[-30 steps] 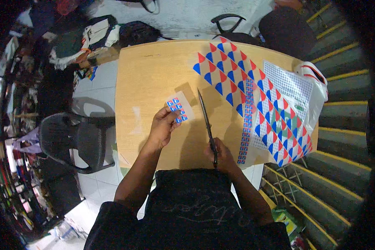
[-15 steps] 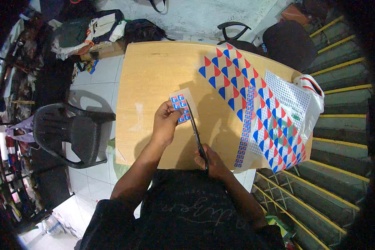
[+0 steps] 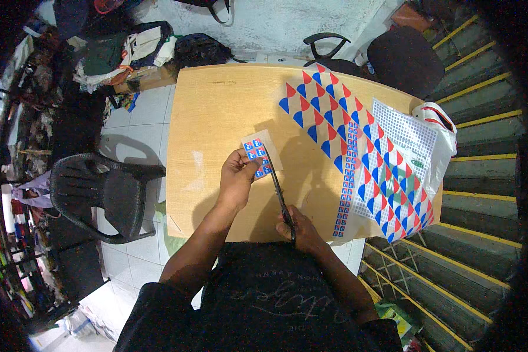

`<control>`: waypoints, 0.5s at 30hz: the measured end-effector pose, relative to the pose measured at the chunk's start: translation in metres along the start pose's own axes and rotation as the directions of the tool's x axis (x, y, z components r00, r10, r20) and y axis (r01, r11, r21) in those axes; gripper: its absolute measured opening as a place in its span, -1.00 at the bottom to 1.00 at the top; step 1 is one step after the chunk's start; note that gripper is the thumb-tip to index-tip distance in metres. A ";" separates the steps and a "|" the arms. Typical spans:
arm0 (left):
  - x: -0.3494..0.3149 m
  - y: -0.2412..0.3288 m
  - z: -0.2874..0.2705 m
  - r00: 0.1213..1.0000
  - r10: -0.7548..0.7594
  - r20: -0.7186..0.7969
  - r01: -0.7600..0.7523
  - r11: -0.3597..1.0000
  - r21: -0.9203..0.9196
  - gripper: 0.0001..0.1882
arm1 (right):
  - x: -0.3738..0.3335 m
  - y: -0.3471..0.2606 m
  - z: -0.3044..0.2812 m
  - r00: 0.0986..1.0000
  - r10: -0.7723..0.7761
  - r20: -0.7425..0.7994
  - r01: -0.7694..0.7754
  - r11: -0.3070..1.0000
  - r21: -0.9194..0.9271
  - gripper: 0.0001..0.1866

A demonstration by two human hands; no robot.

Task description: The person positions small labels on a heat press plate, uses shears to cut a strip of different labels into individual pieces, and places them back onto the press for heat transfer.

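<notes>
Over the wooden table (image 3: 217, 111), my left hand (image 3: 236, 180) pinches a small sticker sheet (image 3: 254, 155) between thumb and fingers. The sheet carries two columns of blue-and-red square stickers, with a strip of plain backing along its right side. In my right hand (image 3: 305, 230) is a pair of scissors (image 3: 278, 186) with long dark blades, my fingers wrapped round the black handles. The blades point away from me and lie along the right edge of the sticker columns. Whether the blades are fully closed is too small to tell.
Clear sheets with red and blue half-round shapes (image 3: 334, 117) cover the table's right side. Beside them lie a long strip of small stickers (image 3: 347, 182) and a white plastic bag (image 3: 443, 141). A black chair (image 3: 108, 196) stands at left, yellow-edged stairs (image 3: 481, 196) at right.
The whole view has shifted slightly. The scissors stay along the right side of the stickers, and both hands keep their holds.
</notes>
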State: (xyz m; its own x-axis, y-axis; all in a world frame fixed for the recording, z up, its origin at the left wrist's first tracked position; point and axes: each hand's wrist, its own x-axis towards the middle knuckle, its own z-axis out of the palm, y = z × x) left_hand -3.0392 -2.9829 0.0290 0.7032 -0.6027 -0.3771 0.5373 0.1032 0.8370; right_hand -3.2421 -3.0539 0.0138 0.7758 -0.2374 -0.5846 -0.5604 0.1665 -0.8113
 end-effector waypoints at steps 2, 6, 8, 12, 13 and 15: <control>0.000 0.000 0.002 1.000 0.001 0.000 -0.001 1.000 -0.005 -0.82 | 0.001 0.006 0.000 0.995 -0.097 -0.033 0.095 0.993 -0.063 -0.63; 0.001 0.002 0.001 1.000 0.005 0.003 -0.005 1.000 0.012 -0.82 | 0.000 0.008 0.005 0.978 -0.179 -0.104 0.174 0.983 -0.059 -0.65; 0.002 0.001 -0.002 1.000 0.010 0.003 -0.010 1.000 0.019 -0.82 | 0.000 0.006 0.006 0.981 -0.148 -0.125 0.140 0.988 -0.070 -0.65; 0.003 0.000 0.001 1.000 -0.009 -0.003 0.009 0.999 0.031 -0.83 | 0.001 0.014 0.008 0.961 -0.213 -0.178 0.172 0.960 -0.219 -0.64; 0.004 -0.002 0.000 1.000 -0.003 0.011 0.002 1.000 0.027 -0.83 | 0.003 0.018 0.008 0.954 -0.236 -0.186 0.191 0.954 -0.229 -0.63; 0.005 -0.002 -0.002 1.000 0.004 0.022 -0.004 1.000 0.026 -0.83 | 0.000 0.006 0.009 0.966 -0.182 -0.183 0.134 0.960 -0.248 -0.63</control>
State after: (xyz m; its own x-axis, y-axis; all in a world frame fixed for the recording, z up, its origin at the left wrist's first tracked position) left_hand -3.0359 -2.9843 0.0241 0.6947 -0.6196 -0.3653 0.5223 0.0854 0.8485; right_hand -3.2433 -3.0445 0.0089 0.7985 -0.4346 -0.4166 -0.5058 -0.1090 -0.8558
